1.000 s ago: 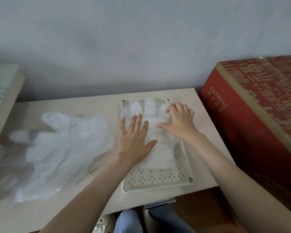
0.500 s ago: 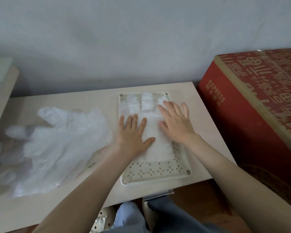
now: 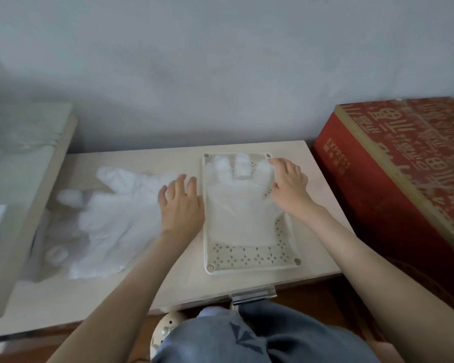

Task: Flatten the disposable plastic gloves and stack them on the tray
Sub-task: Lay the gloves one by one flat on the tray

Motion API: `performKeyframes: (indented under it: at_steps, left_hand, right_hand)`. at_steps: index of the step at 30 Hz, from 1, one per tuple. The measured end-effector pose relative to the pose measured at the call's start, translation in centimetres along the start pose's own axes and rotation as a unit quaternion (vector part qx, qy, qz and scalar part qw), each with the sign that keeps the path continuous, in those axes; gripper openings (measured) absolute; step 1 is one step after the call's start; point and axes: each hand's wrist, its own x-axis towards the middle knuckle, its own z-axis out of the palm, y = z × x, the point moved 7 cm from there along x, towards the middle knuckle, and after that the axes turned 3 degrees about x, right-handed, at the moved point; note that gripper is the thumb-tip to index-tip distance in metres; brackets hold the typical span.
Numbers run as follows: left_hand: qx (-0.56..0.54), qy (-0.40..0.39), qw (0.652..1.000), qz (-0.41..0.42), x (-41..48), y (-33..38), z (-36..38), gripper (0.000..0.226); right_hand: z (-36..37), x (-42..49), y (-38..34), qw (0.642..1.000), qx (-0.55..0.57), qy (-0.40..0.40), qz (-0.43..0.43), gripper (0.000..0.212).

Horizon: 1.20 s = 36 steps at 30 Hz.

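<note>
We cannot count the translucent white plastic gloves [image 3: 110, 221] heaped on the light wooden table [image 3: 116, 297]: the films blur into one mass, and the left hand [image 3: 180, 205], its fingertips smeared, covers the heap's right edge. The right hand [image 3: 290, 184] hides the right side of the clear glove [image 3: 239, 205] in the cream perforated tray [image 3: 252, 260]; whether its curled fingers pinch the film or only press it (we see just their backs) we cannot tell. The red printed cardboard box [image 3: 404, 166] runs off the right edge, the pale wooden board [image 3: 24, 192] off the left, and the blue denim leg [image 3: 247, 336] off the bottom, covering part of a round white holed object [image 3: 165, 328].
</note>
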Motion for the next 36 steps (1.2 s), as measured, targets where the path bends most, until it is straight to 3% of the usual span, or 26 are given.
performKeyframes:
  at_steps: [2,6,11,16,18,21,23,25,27,28,31,34,36]
  left_hand:
    - [0.002,0.037,0.998,-0.056,-0.9,-3.7,-0.6,0.036]
    - [0.026,-0.031,0.989,-0.142,-2.8,-8.9,-0.4,0.035]
    - [0.046,-0.106,0.983,-0.143,-3.5,-11.1,0.9,0.031]
    - [0.041,-0.024,0.991,-0.123,-3.2,-11.2,0.0,0.015]
    - [0.034,0.027,0.994,-0.098,-3.0,-10.8,-1.1,0.005]
    - [0.027,0.128,0.990,-0.054,-2.9,-9.7,-3.5,0.011]
    - [-0.008,0.169,0.985,-0.010,-2.7,-8.1,-5.0,0.008]
    - [-0.064,0.197,0.977,0.054,-2.5,-5.9,-6.5,0.005]
    - [-0.083,0.201,0.965,0.145,-2.7,-3.0,-7.7,0.019]
    - [-0.075,0.205,0.956,0.198,-3.0,-1.4,-8.2,0.029]
    - [-0.058,0.216,0.912,0.344,-3.7,2.8,-9.0,0.035]
    - [-0.046,0.202,0.874,0.440,-3.9,5.7,-7.9,0.028]
    - [-0.039,0.175,0.868,0.463,-3.5,7.0,-6.7,0.028]
  right_hand:
    - [0.8,0.1,-1.8,0.999,0.004,-0.033,-0.021,0.056]
    - [2.6,-0.4,-6.1,0.991,0.026,-0.106,-0.084,0.043]
    - [3.6,-1.3,-9.6,0.979,0.037,-0.154,-0.127,0.037]
    - [3.9,-1.7,-10.5,0.972,0.075,-0.183,-0.128,0.033]
    - [3.7,-1.8,-10.4,0.966,0.131,-0.195,-0.108,0.031]
    - [3.5,-1.7,-10.1,0.946,0.249,-0.204,-0.047,0.025]
    - [3.7,-1.5,-9.9,0.899,0.378,-0.218,0.015,0.025]
    - [4.2,-1.4,-9.7,0.808,0.528,-0.247,0.090,0.036]
    - [4.5,-1.7,-9.5,0.708,0.629,-0.278,0.162,0.050]
    - [4.5,-1.9,-9.4,0.676,0.650,-0.298,0.178,0.059]
    - [4.0,-2.2,-8.3,0.625,0.688,-0.321,0.182,0.082]
    - [3.2,-2.7,-7.2,0.569,0.727,-0.343,0.171,0.083]
    - [2.4,-3.0,-6.6,0.571,0.728,-0.354,0.137,0.083]
